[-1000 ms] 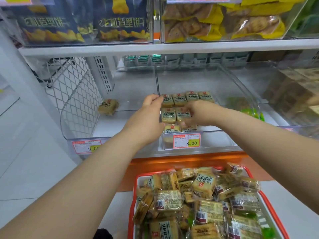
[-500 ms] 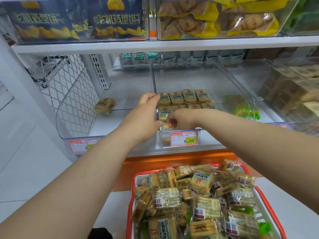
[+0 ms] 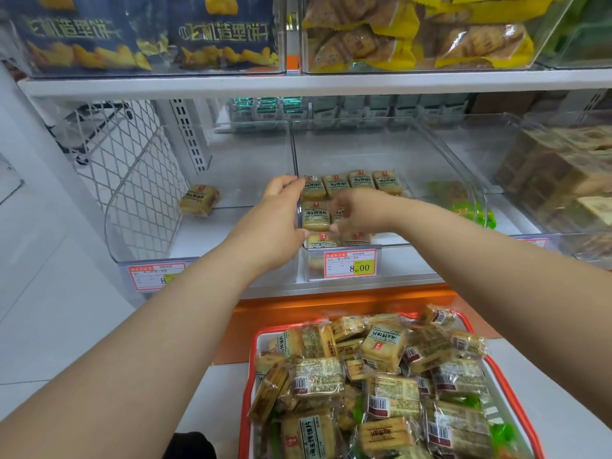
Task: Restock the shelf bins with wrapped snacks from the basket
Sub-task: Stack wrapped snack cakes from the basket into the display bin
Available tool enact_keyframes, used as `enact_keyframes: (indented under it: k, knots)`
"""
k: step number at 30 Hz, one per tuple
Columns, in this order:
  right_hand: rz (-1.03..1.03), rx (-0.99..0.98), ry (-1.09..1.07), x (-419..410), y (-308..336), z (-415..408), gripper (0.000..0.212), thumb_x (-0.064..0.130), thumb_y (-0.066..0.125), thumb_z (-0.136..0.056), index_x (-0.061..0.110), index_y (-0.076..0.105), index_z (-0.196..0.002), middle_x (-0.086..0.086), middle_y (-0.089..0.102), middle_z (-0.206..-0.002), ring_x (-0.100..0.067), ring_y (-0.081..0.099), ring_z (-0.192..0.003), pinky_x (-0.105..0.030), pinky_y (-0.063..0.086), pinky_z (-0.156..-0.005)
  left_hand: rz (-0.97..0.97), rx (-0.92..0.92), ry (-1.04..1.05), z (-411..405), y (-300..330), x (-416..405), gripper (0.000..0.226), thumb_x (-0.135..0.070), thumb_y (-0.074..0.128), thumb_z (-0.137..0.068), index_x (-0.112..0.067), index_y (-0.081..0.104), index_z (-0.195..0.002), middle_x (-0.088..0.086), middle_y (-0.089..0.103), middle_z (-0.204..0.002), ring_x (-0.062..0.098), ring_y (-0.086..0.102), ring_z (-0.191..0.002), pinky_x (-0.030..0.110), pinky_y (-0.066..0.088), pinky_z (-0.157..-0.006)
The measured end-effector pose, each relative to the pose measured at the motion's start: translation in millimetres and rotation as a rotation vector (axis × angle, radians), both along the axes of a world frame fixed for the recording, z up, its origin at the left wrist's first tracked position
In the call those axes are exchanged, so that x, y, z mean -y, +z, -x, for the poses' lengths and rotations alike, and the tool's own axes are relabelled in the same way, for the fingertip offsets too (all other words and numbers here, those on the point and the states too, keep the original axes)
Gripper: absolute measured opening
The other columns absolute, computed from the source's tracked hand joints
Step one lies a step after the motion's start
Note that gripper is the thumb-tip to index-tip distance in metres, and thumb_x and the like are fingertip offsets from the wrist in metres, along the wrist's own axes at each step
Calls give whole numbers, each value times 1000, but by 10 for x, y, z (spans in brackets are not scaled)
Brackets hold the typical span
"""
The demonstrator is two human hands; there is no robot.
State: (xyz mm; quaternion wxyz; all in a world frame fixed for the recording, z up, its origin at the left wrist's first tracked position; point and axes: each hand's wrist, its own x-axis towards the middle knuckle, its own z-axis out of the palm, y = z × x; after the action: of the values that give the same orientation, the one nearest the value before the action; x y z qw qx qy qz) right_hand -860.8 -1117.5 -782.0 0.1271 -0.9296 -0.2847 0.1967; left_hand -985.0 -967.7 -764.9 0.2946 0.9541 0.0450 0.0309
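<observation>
Head view is showing the wrapped snacks lying in neat rows in the middle shelf bin, with many more heaped in the red basket below. The right hand is hovering over the second row, fingers curled and blurred; whether it is pinching a pack I cannot tell. The left hand is bracing the bin's left wall, fingers relaxed. A careless nudge is likely to be knocking the tidy rows askew, or sending a pack over the low front lip. One stray pack is sitting in the left bin. The price tag is reading "8.00"; the other print is too small for me.
</observation>
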Motion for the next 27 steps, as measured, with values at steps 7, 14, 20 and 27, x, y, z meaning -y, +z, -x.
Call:
enact_keyframes:
  k: [7,14,20,27]
  knots:
    - [52,-85,-49,203,-209,-29,27,15,63,-91,19,61,-118,-5,61,-120,-21,64,-91,-18,46,-55,-9,1,-3,10,0,9,81,-13,66,-91,-21,18,-155,-16,14,-156,24,54,-118,42,48,-101]
    - [-180,-161,-166,427,-67,105,43,22,63,-93,15,51,-134,-6,56,-128,-20,63,-99,-25,56,-68,-106,-13,-13,189,-24,77,79,-22,60,-96,-23,9,-157,-9,-1,-163,23,34,-141,38,36,-111]
    - [-448,209,-234,695,257,723,20,19,61,-94,16,63,-114,3,63,-107,-12,56,-93,-22,41,-79,-209,158,-28,575,-21,249,61,-21,60,-94,-21,33,-148,0,28,-151,25,36,-136,39,36,-109]
    - [-189,-51,64,1067,-174,2093,11,29,64,-91,32,57,-100,13,64,-92,-11,61,-84,-27,51,-74,-273,-224,-316,1138,-368,496,10,-24,63,-91,-25,54,-96,-5,61,-103,18,58,-96,34,48,-84]
